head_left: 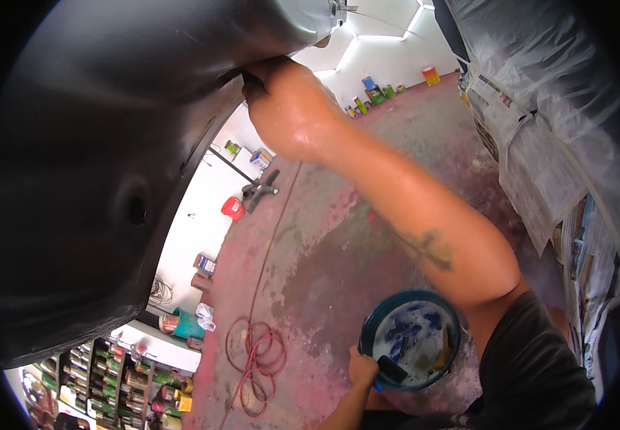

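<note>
A large black curved panel, like a car bumper, fills the upper left. My right arm reaches up across the view, and my right hand presses in at the panel's edge with a bent wrist. Its fingers are hidden behind the hand and in the dark edge, so what they hold does not show. Low in the view, my left hand is closed around one end of a black rectangular block at the near-left rim of a teal bucket. Foamy water and a tan piece are inside the bucket.
A red hose lies coiled on the stained floor. Plastic sheeting and newspaper cover something at right. A red bucket, a black stand base and several cans line the wall. A shelf of bottles stands lower left.
</note>
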The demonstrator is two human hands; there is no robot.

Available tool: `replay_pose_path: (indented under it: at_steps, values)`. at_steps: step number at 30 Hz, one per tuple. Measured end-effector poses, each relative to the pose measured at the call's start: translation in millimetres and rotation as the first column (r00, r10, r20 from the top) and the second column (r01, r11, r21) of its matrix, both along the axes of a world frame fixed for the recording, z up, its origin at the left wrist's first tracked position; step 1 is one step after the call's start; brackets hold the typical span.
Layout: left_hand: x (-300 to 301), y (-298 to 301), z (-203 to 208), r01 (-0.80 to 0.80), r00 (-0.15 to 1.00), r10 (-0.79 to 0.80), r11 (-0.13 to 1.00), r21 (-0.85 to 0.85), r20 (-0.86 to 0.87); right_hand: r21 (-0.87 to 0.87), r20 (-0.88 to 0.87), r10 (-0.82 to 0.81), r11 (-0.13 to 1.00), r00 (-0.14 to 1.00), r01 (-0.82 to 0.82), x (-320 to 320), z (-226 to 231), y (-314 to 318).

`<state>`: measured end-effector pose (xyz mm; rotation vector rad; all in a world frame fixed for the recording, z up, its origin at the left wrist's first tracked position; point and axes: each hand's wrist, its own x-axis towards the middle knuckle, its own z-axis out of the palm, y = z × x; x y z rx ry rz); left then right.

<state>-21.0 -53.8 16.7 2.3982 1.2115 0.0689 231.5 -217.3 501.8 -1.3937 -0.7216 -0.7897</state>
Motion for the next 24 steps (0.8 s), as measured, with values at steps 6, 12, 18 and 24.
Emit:
replay_pose_path:
  at_steps: [6,12,18,24]
  values:
    - [2,-1,0,0.004,1.000,-0.004,1.000,0.004,-0.001,0.026,-0.019,0.034,0.999,0.999,-0.034,-6,0,-4]
    - [2,4,-7,0.007,1.000,-0.006,1.000,-0.021,0.024,-0.012,-0.002,0.148,0.989,0.989,-0.148,24,1,-16]
    - [1,5,-7,0.053,0.997,-0.054,0.999,0.010,0.064,-0.168,-0.166,0.163,0.967,0.972,-0.191,28,-31,-8]
    - [2,6,-10,0.070,0.996,-0.072,0.997,0.034,0.059,-0.064,-0.011,0.438,0.897,0.899,-0.437,30,-16,-11]
